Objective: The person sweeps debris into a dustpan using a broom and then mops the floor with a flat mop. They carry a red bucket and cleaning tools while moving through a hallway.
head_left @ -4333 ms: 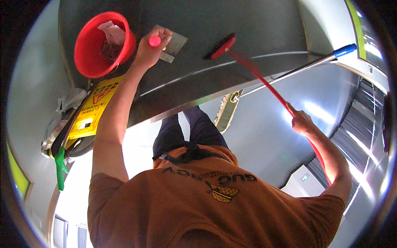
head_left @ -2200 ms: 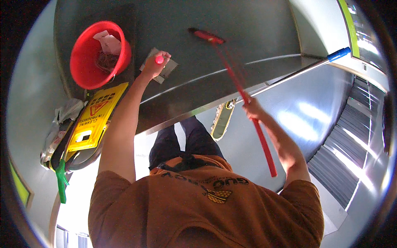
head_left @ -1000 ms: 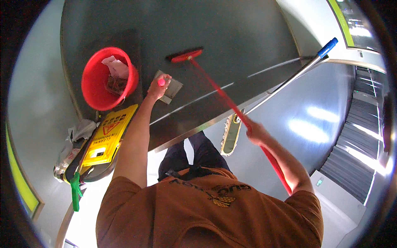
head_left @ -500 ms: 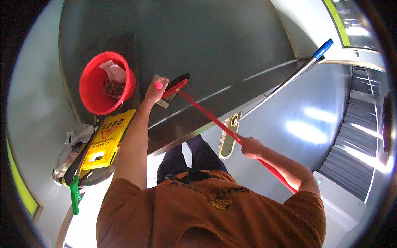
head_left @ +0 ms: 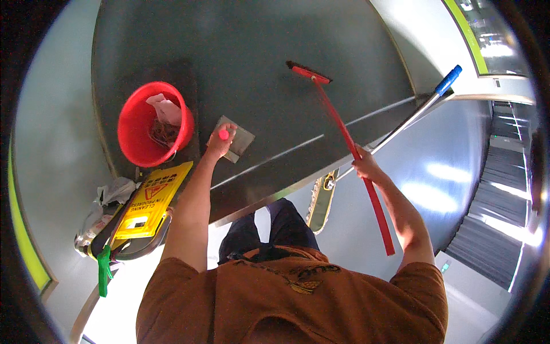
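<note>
A dark floor mat (head_left: 240,51) meets glossy pale floor (head_left: 441,189) reflecting ceiling lights.

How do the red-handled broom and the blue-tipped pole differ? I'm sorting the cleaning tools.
The broom has a red handle and a red head resting on the dark floor; the pole is silvery with a blue end, no head visible. The right hand holds the broom; the pole lies unheld. Both are long, slanted and cross near that hand.

Glossy red plastic bucket (head_left: 150,123) on a matt dark floor (head_left: 240,51)
</note>
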Motion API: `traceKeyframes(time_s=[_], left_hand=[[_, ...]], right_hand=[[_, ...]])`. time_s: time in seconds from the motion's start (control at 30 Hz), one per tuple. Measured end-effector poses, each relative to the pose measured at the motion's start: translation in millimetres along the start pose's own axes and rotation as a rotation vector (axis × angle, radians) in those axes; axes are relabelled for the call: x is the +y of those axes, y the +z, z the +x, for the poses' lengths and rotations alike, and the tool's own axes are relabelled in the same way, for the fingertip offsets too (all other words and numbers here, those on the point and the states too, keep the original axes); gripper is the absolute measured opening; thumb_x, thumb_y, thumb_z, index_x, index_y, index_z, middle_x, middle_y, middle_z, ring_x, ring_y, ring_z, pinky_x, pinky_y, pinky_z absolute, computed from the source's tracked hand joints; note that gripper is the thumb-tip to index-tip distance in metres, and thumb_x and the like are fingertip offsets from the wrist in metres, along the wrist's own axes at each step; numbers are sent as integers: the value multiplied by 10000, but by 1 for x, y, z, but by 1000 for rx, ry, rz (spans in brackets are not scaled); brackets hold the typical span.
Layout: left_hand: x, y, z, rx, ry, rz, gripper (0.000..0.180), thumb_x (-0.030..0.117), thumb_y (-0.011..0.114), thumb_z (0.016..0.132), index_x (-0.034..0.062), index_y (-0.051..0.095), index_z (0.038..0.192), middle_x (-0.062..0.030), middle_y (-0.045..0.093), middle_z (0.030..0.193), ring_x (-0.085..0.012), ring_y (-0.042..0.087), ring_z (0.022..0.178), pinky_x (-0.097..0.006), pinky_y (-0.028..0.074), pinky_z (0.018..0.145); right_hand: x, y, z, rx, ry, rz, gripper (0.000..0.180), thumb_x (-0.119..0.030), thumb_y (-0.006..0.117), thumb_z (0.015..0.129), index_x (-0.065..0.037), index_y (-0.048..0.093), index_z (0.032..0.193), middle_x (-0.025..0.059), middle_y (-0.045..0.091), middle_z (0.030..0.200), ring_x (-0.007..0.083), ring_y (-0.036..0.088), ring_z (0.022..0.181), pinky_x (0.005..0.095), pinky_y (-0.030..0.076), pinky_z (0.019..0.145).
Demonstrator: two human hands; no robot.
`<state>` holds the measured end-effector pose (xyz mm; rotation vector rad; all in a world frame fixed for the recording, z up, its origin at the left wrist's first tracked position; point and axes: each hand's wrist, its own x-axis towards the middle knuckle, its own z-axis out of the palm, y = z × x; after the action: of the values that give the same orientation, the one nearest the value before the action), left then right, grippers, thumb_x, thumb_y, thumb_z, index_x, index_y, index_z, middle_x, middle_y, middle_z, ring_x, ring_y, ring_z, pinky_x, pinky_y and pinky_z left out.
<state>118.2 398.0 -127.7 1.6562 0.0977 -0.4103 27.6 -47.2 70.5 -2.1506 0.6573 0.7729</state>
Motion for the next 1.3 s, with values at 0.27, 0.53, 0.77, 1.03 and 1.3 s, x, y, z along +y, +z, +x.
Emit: traceKeyframes(time_s=[0.27, 0.53, 0.77, 1.03, 1.3], left_hand=[[-13, 3, 4, 135, -7, 61, 135, 143, 594, 838, 103, 584, 966, 15, 547, 701, -71, 488, 582, -233, 420, 544], [18, 23, 1, 134, -31, 141, 108, 129, 561, 868, 93, 567, 970, 33, 540, 737, -62, 485, 612, -223, 422, 547], [7, 18, 5, 180, -8, 36, 106, 59, 563, 843, 77, 581, 947, 18, 544, 756, -72, 479, 644, -226, 412, 600], [13, 12, 19, 127, -69, 34, 89, 70, 558, 851, 87, 588, 932, 33, 530, 702, -55, 448, 577, -220, 393, 517], [-17, 9, 30, 63, -62, 77, 97, 192, 586, 865, 109, 562, 912, 57, 491, 682, -36, 419, 544, -201, 343, 446]], right_hand=[[-93, -41, 166, -27, -35, 129, 287, -24, 512, 774, -116, 499, 1045, 13, 453, 551, 98, 410, 372, 259, 339, 314], [-144, -24, 356, -211, -313, 318, 115, -68, 577, 739, -66, 494, 818, 13, 455, 539, 118, 451, 409, 292, 358, 338], [-174, 51, 310, 30, -203, -345, 452, -58, 550, 699, -41, 433, 1134, 191, 614, 835, 328, 632, 742, 406, 521, 580], [-73, 38, 232, -83, -239, -626, 797, -101, 509, 728, -111, 99, 1413, 274, 506, 1172, 421, 522, 1047, 474, 438, 876], [2, 25, 30, -375, -135, -707, 738, -24, 472, 748, -160, 151, 1398, 263, 602, 898, 411, 596, 840, 482, 466, 664]])
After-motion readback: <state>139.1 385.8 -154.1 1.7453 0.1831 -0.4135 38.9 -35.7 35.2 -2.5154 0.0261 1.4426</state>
